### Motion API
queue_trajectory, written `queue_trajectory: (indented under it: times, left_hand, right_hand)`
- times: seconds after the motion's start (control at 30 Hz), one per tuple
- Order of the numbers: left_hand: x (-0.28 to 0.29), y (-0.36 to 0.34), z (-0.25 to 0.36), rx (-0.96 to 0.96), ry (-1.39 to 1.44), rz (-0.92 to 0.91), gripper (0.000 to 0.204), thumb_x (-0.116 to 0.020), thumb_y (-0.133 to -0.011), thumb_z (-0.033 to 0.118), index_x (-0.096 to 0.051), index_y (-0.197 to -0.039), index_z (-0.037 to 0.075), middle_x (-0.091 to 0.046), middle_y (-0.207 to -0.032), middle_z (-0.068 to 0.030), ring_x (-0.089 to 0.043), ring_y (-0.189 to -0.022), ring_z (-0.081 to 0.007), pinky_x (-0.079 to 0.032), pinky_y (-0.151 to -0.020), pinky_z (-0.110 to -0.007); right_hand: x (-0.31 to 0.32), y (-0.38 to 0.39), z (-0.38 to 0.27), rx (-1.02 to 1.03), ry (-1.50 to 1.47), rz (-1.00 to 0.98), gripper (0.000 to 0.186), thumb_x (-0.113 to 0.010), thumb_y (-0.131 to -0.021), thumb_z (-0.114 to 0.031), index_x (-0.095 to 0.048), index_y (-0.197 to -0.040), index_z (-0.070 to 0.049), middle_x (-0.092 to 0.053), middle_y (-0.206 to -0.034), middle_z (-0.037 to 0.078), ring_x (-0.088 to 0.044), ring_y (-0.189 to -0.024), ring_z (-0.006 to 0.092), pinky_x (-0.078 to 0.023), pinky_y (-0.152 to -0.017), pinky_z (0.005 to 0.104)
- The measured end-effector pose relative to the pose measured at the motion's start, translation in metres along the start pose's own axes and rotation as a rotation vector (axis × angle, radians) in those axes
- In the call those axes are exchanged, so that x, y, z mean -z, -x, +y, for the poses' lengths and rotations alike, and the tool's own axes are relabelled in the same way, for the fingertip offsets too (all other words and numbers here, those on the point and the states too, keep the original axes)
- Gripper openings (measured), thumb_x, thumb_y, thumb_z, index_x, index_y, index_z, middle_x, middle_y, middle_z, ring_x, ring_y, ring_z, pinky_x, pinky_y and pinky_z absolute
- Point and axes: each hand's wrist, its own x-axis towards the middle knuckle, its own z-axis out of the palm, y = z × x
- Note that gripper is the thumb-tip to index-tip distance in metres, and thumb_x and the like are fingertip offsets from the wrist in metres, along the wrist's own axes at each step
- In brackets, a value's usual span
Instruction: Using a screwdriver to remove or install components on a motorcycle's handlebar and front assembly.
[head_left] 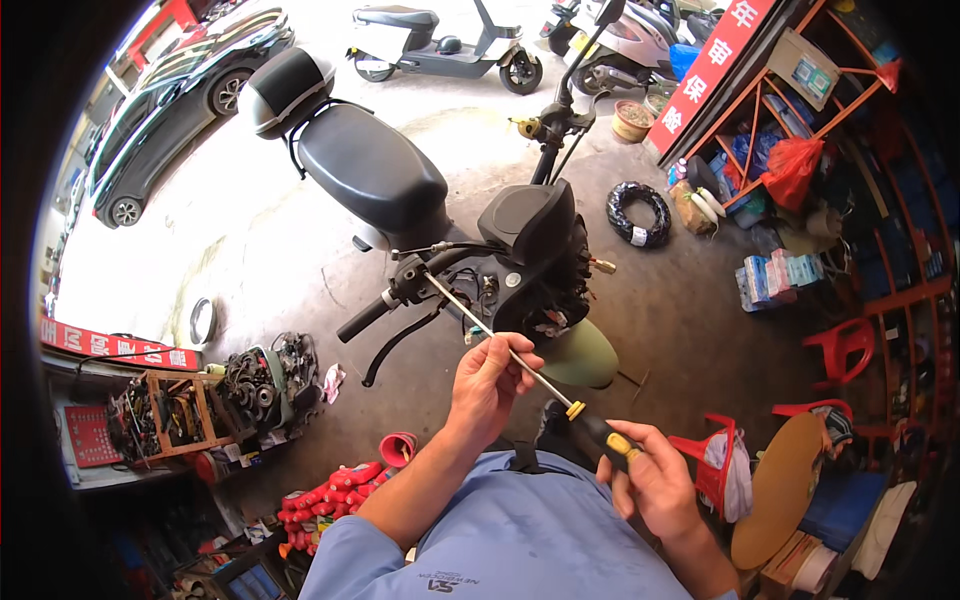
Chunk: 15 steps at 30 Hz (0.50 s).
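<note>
A long screwdriver (549, 384) with a black and yellow handle lies slantwise across the middle of the view. My right hand (655, 487) is closed round its handle. Farther up, the fingers of my left hand (493, 378) pinch the metal shaft. The screwdriver's tip meets the switch housing (408, 280) beside the black handlebar grip (365, 316); whether it sits in a screw is too small to tell. The brake lever (400, 348) curves below that grip. The electric scooter (375, 170) has its front opened, with wires (553, 310) showing by a green fender (577, 358).
A black tire (638, 214) lies on the floor at the right, near orange shelves (760, 140). Red plastic chairs (842, 350) and a round brown board (775, 490) stand at the lower right. Engine parts (262, 385) and red bottles (330, 498) sit at the left.
</note>
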Motion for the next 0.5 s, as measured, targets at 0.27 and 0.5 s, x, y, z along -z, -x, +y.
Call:
queue_trajectory:
  times: [0.27,0.5]
  left_hand:
    - [0.003,0.004,0.001,-0.015,-0.039,0.050,0.031,-0.047,-0.102,0.030,-0.061,-0.098,0.002,-0.069,-0.085,-0.0102,-0.058,-0.063,-0.0096,-0.045,-0.059,-0.021]
    - [0.002,0.005,0.001,-0.002,-0.080,0.080,0.029,-0.047,-0.101,0.030,-0.060,-0.100,0.003,-0.068,-0.084,-0.0085,-0.058,-0.064,-0.0104,-0.045,-0.058,-0.022]
  right_hand:
    - [-0.004,-0.001,0.002,-0.050,-0.290,-0.043,0.037,-0.061,-0.082,0.005,-0.057,-0.118,0.004,-0.055,-0.112,0.020,-0.060,-0.076,0.0197,-0.050,-0.070,0.0289]
    - [-0.020,-0.005,0.003,0.400,0.792,0.140,0.040,-0.060,-0.084,0.003,-0.052,-0.123,0.004,-0.057,-0.111,0.013,-0.061,-0.077,0.0178,-0.051,-0.072,0.0294]
